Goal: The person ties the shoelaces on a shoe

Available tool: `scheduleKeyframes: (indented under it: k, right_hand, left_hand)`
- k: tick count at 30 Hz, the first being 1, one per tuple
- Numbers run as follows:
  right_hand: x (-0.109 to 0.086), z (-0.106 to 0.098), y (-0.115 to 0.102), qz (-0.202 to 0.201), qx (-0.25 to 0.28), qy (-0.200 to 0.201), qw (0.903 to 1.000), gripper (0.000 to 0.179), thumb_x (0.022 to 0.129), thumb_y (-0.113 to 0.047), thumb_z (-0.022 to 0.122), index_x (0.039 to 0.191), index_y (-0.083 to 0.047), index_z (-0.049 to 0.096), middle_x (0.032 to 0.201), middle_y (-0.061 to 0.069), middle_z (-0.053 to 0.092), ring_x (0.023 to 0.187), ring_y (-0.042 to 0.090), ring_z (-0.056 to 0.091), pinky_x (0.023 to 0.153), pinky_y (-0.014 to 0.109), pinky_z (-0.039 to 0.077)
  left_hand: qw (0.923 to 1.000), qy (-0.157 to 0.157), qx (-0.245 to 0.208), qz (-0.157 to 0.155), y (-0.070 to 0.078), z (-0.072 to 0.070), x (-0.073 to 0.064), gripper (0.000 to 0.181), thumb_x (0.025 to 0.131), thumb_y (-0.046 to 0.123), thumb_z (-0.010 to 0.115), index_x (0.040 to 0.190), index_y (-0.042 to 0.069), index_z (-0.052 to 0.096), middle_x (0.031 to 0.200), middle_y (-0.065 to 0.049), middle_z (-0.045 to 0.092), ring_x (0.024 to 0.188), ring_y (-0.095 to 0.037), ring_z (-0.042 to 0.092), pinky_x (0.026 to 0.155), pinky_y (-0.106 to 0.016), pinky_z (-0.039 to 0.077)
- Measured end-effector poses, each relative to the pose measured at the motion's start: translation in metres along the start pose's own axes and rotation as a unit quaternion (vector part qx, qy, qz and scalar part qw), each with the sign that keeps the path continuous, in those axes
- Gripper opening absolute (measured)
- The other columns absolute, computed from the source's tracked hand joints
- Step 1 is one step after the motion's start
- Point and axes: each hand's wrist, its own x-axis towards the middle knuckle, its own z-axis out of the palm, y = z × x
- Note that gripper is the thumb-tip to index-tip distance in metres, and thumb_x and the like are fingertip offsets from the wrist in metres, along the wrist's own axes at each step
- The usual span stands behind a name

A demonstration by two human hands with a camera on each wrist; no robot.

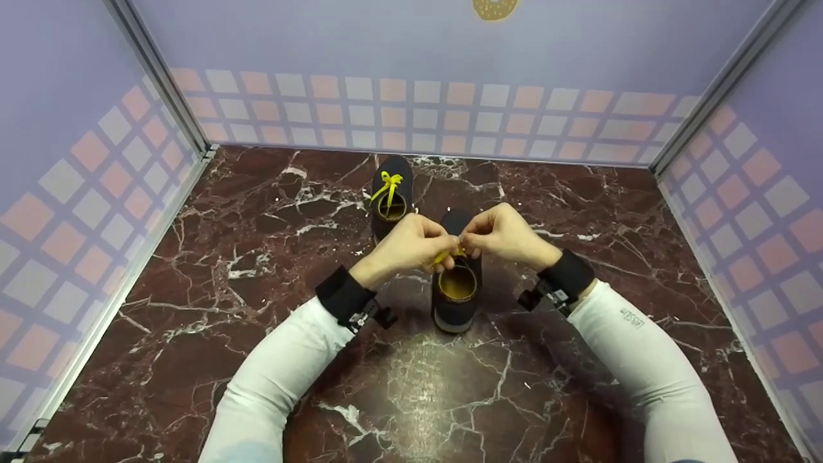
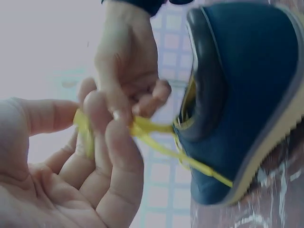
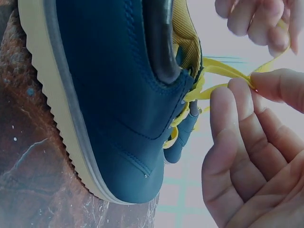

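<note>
A dark blue shoe with a yellow lining and a pale, ridged sole stands on the tabletop, toe pointing away. Above its tongue, my left hand pinches one yellow shoelace end between thumb and fingers; the lace crosses its fingertips in the left wrist view. My right hand faces it from the other side, thumb and fingertips pinching the yellow lace, which runs up from the eyelets. In the head view the fingers hide most of this lacing. Both hands are close together.
Just beyond, to the left, stands the matching dark shoe, its yellow lace tied in a bow. Under both lies a dark red marbled tabletop. Purple panels with pink and white squares enclose the back and sides.
</note>
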Motion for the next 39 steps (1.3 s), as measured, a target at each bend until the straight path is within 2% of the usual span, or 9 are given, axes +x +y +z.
scheduleKeyframes:
  k: [5,12,15,19,21,27,29,34,39]
  right_hand:
    - [0.001,-0.001,-0.002,0.000,-0.002,0.001,1.0000,0.016,0.098,-0.003,0.073,0.094,0.003,0.087,0.072,0.008,0.081,0.057,0.006,0.069,0.051,0.017,0.051]
    - [0.001,-0.001,0.001,0.002,0.007,0.004,1.0000,0.017,0.095,-0.002,0.070,0.091,0.002,0.086,0.069,0.008,0.077,0.053,0.001,0.062,0.052,0.016,0.048]
    - [0.001,-0.002,0.002,0.011,0.008,0.007,0.9999,0.017,0.095,-0.002,0.070,0.092,0.004,0.085,0.066,0.002,0.074,0.052,-0.001,0.058,0.050,0.016,0.045]
    - [0.000,-0.003,0.003,0.017,0.005,0.013,0.9998,0.018,0.094,-0.002,0.068,0.091,0.004,0.084,0.064,-0.003,0.070,0.051,-0.003,0.052,0.049,0.015,0.040]
    - [0.000,-0.003,0.003,0.019,0.006,0.014,0.9997,0.017,0.094,-0.003,0.069,0.091,0.004,0.084,0.065,-0.006,0.070,0.051,-0.003,0.052,0.049,0.015,0.040]
    - [0.001,-0.003,0.006,0.019,0.011,0.009,0.9997,0.017,0.094,-0.001,0.068,0.092,0.003,0.084,0.070,0.003,0.075,0.056,0.000,0.058,0.052,0.016,0.043]
    - [0.001,-0.004,0.006,0.017,0.007,0.010,0.9998,0.017,0.095,0.000,0.068,0.093,0.004,0.084,0.072,0.006,0.076,0.056,0.000,0.059,0.053,0.016,0.046]
    - [0.002,-0.004,0.006,0.017,0.003,0.018,0.9997,0.015,0.097,-0.001,0.072,0.097,0.007,0.084,0.073,0.007,0.078,0.055,-0.001,0.061,0.052,0.016,0.050]
    - [0.004,-0.002,0.006,0.006,0.003,0.030,0.9995,0.014,0.099,-0.002,0.075,0.095,0.005,0.087,0.073,0.010,0.079,0.056,0.002,0.064,0.052,0.016,0.048]
  left_hand:
    - [0.9989,-0.037,0.029,0.004,0.004,0.014,-0.001,0.033,0.108,0.021,0.070,0.095,-0.006,0.085,0.069,0.001,0.078,0.060,-0.013,0.071,0.054,-0.021,0.057]
    - [0.9934,-0.016,0.114,-0.001,-0.002,0.043,0.008,0.032,0.105,0.022,0.071,0.079,0.010,0.085,0.070,-0.005,0.081,0.055,-0.009,0.073,0.055,-0.028,0.064]
    - [0.9846,0.009,0.174,0.010,-0.005,0.056,0.015,0.033,0.104,0.022,0.070,0.074,0.015,0.084,0.068,-0.002,0.080,0.048,-0.003,0.067,0.049,-0.024,0.060]
    - [0.9622,0.051,0.266,0.028,-0.009,0.065,0.022,0.033,0.099,0.022,0.070,0.068,0.022,0.084,0.063,0.005,0.079,0.045,0.000,0.063,0.051,-0.021,0.054]
    - [0.9521,0.054,0.299,0.036,-0.010,0.067,0.023,0.031,0.097,0.023,0.072,0.069,0.024,0.084,0.062,0.007,0.078,0.048,0.000,0.065,0.058,-0.022,0.054]
    - [0.9424,-0.001,0.332,0.042,0.001,0.052,0.018,0.032,0.100,0.033,0.076,0.074,0.016,0.084,0.066,0.002,0.078,0.058,-0.010,0.069,0.062,-0.028,0.053]
    - [0.9419,0.019,0.333,0.043,0.007,0.041,0.017,0.027,0.099,0.031,0.077,0.079,0.015,0.085,0.072,0.000,0.080,0.062,-0.013,0.068,0.061,-0.028,0.052]
    - [0.9435,0.121,0.305,0.048,0.007,0.018,0.021,0.012,0.096,0.023,0.082,0.101,0.015,0.088,0.092,-0.002,0.087,0.079,-0.017,0.078,0.071,-0.032,0.059]
    - [0.9461,0.125,0.292,0.065,-0.007,0.011,0.026,0.019,0.095,0.025,0.083,0.110,0.017,0.091,0.100,0.000,0.089,0.091,-0.021,0.083,0.081,-0.037,0.063]
